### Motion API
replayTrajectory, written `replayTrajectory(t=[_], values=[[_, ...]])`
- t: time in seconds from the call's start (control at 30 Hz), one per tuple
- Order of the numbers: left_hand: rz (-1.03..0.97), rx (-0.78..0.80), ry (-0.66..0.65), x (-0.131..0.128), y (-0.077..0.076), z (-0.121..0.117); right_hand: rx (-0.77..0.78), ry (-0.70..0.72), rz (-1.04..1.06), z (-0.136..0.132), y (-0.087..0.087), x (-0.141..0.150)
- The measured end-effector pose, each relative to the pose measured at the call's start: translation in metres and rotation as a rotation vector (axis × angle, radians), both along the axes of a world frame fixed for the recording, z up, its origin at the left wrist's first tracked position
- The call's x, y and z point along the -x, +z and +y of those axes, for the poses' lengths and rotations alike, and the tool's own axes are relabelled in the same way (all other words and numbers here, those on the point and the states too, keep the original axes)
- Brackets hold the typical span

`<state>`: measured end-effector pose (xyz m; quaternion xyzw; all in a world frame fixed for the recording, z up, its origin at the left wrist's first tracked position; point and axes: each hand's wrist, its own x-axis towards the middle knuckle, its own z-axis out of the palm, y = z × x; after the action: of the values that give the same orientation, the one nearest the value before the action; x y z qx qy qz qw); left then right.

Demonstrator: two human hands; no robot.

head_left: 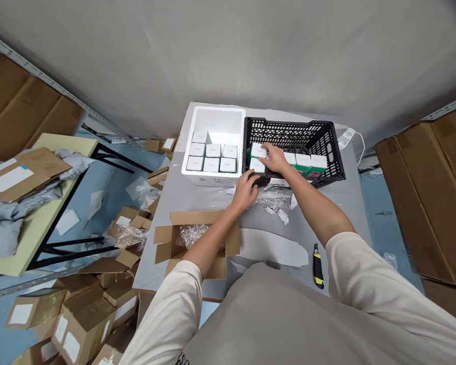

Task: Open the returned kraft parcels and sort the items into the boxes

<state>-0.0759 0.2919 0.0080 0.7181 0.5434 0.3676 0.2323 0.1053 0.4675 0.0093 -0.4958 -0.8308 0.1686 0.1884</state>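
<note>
A black plastic crate [289,126] stands at the back of the table and holds several small boxes with white tops and green sides. My right hand [275,158] reaches into it, thumb and fingers closed on a small white-topped box [258,149] at the left end. Over the crate's front left corner, my left hand [245,191] has its fingers curled on the rim, close to another small box [257,165]. Touching the crate on its left is a white foam box [217,119]. Several similar white-topped boxes [213,150] stand in rows inside it.
An open cardboard carton [195,218] with bubble wrap lies below my left forearm. A yellow-black utility knife [318,266] rests at the right front. Torn paper and bubble wrap [273,197] lie before the crate. Cartons [83,319] crowd the floor at left; a power strip [345,137] sits back right.
</note>
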Motion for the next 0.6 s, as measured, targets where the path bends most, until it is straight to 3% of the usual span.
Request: replayTrajectory(t=[0.23,0.4,0.6], values=[[-0.001,-0.009,0.009,0.002,-0.004,0.000,0.087,0.029,-0.129,-0.001,-0.011,-0.005],[0.004,-0.016,0.017,0.003,-0.005,-0.007,0.088,0.055,-0.124,-0.033,-0.009,-0.013],[0.010,-0.011,0.031,0.006,0.009,-0.034,0.060,0.051,-0.113,-0.086,0.015,-0.021]])
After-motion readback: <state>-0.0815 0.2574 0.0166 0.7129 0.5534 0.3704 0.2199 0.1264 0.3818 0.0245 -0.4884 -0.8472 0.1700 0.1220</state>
